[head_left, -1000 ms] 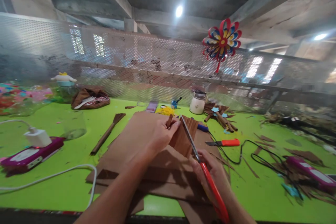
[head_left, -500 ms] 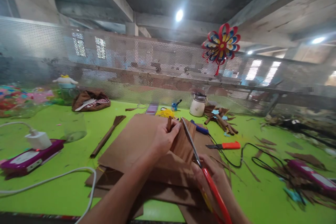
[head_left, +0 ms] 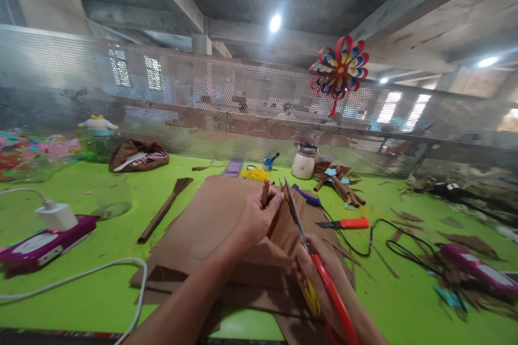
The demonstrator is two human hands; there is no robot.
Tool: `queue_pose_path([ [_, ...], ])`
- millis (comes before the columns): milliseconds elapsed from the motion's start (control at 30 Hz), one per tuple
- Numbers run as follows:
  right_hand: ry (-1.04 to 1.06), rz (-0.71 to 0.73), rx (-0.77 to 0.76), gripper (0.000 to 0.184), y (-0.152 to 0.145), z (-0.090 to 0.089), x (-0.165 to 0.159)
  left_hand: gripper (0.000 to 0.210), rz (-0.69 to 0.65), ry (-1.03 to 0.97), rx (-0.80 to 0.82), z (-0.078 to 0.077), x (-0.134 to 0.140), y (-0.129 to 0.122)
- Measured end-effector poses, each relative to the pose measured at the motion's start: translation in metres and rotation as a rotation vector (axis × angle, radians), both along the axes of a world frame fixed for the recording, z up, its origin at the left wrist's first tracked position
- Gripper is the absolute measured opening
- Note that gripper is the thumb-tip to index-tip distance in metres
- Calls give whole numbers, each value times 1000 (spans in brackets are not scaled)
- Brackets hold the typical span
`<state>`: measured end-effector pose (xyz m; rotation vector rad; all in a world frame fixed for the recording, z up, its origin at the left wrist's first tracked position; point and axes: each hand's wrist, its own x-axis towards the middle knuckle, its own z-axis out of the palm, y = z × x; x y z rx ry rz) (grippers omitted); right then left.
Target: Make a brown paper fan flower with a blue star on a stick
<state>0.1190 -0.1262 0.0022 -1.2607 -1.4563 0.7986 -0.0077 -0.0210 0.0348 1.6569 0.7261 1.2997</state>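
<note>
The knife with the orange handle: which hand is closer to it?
Right. The right hand, holding scissors, is close, on the near side of the knife; the left hand, holding brown paper, is farther away to its left.

No lettering, number or brand can be read. A pale panel is seen on the purple device between eight and nine o'clock — any print on it is lost to blur. Another is borne by the second purple device toward four o'clock, equally illegible. On the white jar just past three, faint marks cannot be made out.
</note>
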Motion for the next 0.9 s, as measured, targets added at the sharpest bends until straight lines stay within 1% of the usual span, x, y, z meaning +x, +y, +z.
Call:
queue_pose_path([
  [133, 23, -64, 23, 37, 3, -7, -3, 28, 7, 29, 13, 0, 1, -1],
  [233, 28, -85, 25, 37, 5, -12, -4, 29, 9, 20, 16, 0, 1, 0],
  [367, 53, -140, 46, 43, 8, -17, -7, 30, 9, -1, -8, 1, 2, -1],
  [433, 54, -158, 30, 44, 8, -17, -9, 29, 11, -4, -21, 2, 2, -3],
  [500, 60, -164, 18, 43, 8, -17, -11, 29, 14, -5, -29, 3, 1, -3],
  [667, 85, -162, 45, 40, 6, -16, -12, 29, 5, -16, -85, 2, 1, -3],
  [900, 89, -139, -6, 40, 7, -16, -13, 29, -33, -68, -150, 1, 2, -3],
])
